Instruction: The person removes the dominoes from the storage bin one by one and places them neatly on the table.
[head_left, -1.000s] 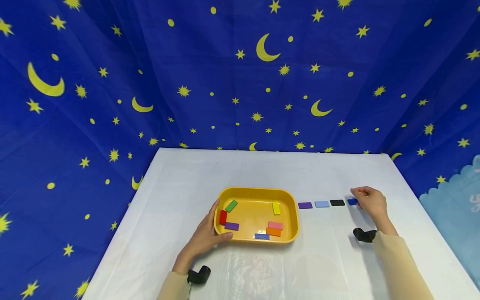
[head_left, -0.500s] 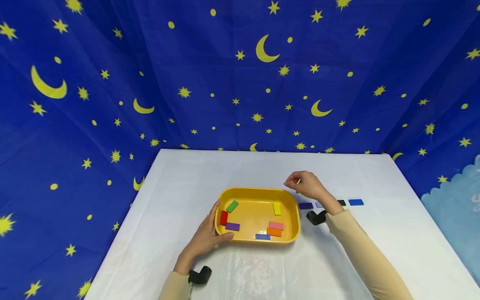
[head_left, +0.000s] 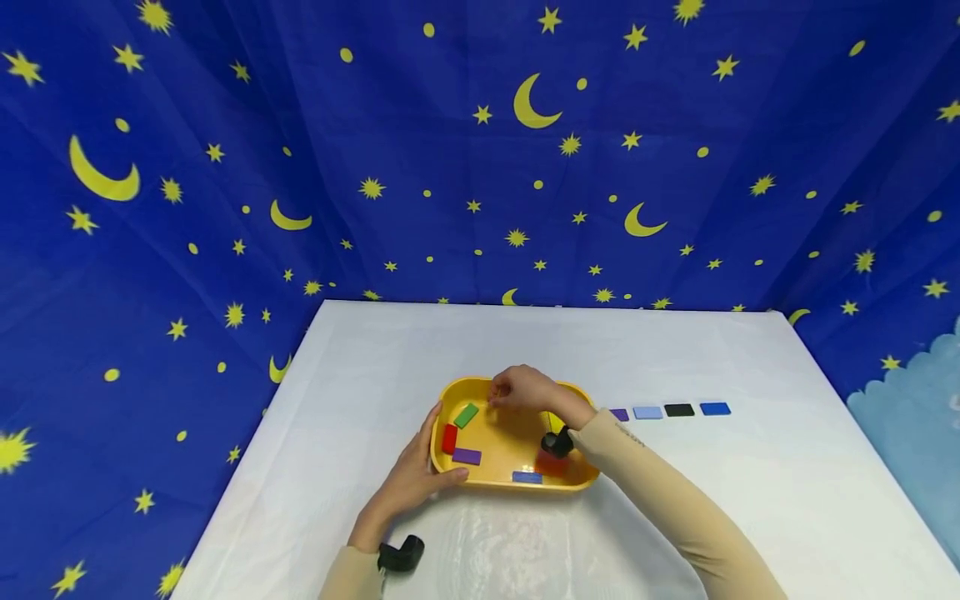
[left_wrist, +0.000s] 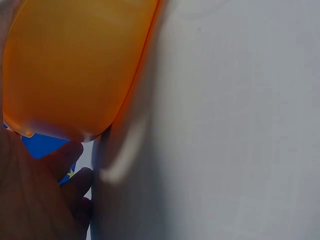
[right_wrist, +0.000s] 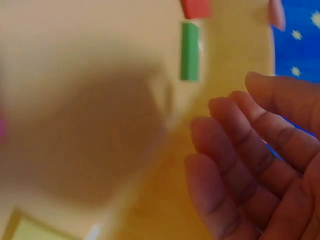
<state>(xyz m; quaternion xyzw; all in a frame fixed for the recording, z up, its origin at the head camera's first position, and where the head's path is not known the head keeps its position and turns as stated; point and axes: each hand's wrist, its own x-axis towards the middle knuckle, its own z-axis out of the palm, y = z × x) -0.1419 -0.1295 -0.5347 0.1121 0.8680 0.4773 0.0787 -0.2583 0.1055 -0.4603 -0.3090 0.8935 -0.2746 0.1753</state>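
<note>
My left hand (head_left: pixel 408 482) holds the left end of a yellow plastic tray (head_left: pixel 491 437), thumb at the front rim and fingers along the left side. Over the tray's back part hovers my right hand (head_left: pixel 525 388), its fingers loosely bent with nothing between them in the right wrist view. Nearest to it lies a green block (head_left: pixel 467 416). A red block (head_left: pixel 449 439) and a purple block (head_left: pixel 467 457) lie at the left, a blue block (head_left: pixel 527 477) at the front. The right forearm partly covers a yellow block (head_left: pixel 555 423) and an orange block (head_left: pixel 552 463).
Right of the tray, a row on the white table (head_left: pixel 390 350) runs from a purple block (head_left: pixel 619 414), partly behind the sleeve, through a light blue block (head_left: pixel 648 412) and a black block (head_left: pixel 679 410) to a blue block (head_left: pixel 715 408). A star-patterned curtain (head_left: pixel 450 150) hangs behind.
My right hand has let go of the blue block at the row's right end and moved left, over the tray. My left hand stays on the tray.
</note>
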